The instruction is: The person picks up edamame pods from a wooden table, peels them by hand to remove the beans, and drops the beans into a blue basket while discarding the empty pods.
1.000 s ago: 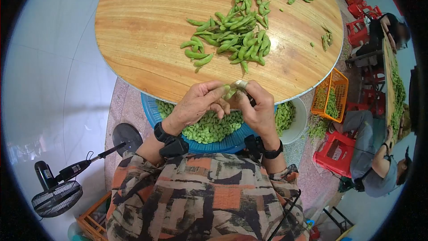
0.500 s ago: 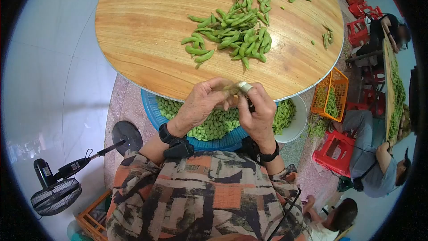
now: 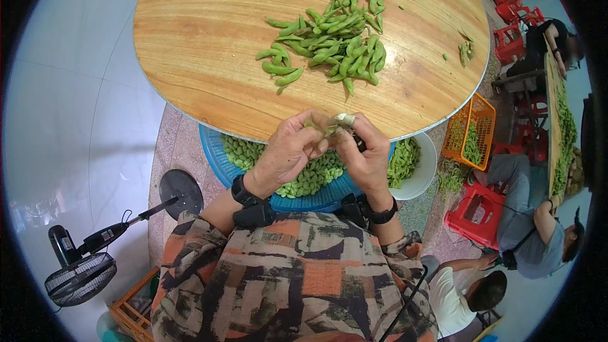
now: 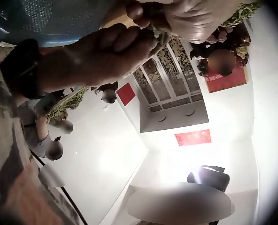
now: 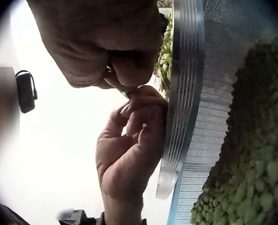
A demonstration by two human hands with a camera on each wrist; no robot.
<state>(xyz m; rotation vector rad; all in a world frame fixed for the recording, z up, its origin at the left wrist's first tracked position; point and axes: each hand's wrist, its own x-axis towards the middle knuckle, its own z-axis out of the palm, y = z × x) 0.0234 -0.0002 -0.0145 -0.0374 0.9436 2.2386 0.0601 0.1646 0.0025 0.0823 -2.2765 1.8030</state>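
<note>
Both hands meet just past the near edge of the round wooden table (image 3: 196,76), above a blue basin (image 3: 212,158). My left hand (image 3: 285,152) pinches one end of a dull green edamame pod (image 3: 330,129) between thumb and fingers. My right hand (image 3: 364,155) grips the other end, with a whitish cover on one fingertip (image 3: 345,119). Shelled green beans (image 3: 313,176) fill the basin underneath. Whole pods (image 3: 342,44) lie heaped on the table ahead. Fingers hide most of the held pod in both wrist views.
A white bucket (image 3: 432,168) with green pods stands right of the basin. Farther right are an orange crate (image 3: 486,120) and a red stool (image 3: 475,215). A fan (image 3: 82,278) stands at left. Seated people are at the right, one in a white shirt (image 3: 451,297).
The pod between the fingers, plump and bright green earlier, now looks flatter and duller. My left fingers have closed in toward the right hand. A person in white has come into view at lower right.
</note>
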